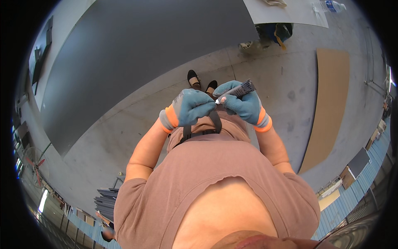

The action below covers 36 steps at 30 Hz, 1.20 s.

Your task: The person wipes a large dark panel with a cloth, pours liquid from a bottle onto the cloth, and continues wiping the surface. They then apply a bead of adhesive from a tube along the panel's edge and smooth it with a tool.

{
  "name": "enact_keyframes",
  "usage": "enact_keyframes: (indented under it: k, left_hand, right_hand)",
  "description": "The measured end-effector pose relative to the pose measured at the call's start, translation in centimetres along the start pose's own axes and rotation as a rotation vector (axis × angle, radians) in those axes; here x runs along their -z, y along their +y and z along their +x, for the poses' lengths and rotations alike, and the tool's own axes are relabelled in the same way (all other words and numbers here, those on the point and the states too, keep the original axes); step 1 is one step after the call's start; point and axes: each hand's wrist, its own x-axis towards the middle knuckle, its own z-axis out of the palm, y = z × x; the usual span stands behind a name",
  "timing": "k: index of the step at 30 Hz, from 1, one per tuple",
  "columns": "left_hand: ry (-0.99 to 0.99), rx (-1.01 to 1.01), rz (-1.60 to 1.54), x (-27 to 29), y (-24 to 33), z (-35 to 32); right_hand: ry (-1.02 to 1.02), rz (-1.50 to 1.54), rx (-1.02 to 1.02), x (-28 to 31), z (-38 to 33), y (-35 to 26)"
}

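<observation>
A marker is held at waist height, over the floor.
Its dark barrel is clamped in the right hand; its pale tip is pinched by the closed left hand.

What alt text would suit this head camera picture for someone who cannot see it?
Seen from above, a person's two blue-gloved hands meet at waist height: the right hand holds a dark marker pen, its tip toward the left hand. Below lie a grey concrete floor and a large dark panel.

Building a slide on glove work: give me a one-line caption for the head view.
Both gloved hands meet at waist height: right hand holds a dark marker, left hand pinches at its tip.
</observation>
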Motion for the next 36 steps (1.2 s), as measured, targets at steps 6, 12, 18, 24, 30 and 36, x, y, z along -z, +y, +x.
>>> enact_keyframes:
  k: [6,12,18,24,30,36]
  left_hand:
    - [-0.072,0.330,-0.403,-2.7,0.8,0.6]
    - [-0.078,0.610,-0.630,-5.4,-0.9,0.2]
    - [0.053,-0.081,0.347,-6.2,-2.4,1.0]
    - [-0.046,-0.192,0.717,-4.6,-1.3,3.3]
    - [-0.098,0.724,-0.643,-1.2,-0.4,4.0]
    - [0.014,0.252,0.005,2.4,-3.4,0.6]
  right_hand:
    - [0.109,0.233,0.020,1.1,-2.8,3.3]
    - [0.158,0.246,0.000,2.6,-3.5,6.0]
    - [0.271,0.310,-0.011,2.8,-2.6,7.4]
    - [0.426,0.391,-0.010,2.2,-1.8,6.1]
    - [0.458,0.317,0.109,0.9,-0.4,4.8]
    - [0.826,0.575,0.305,11.7,-1.1,7.1]
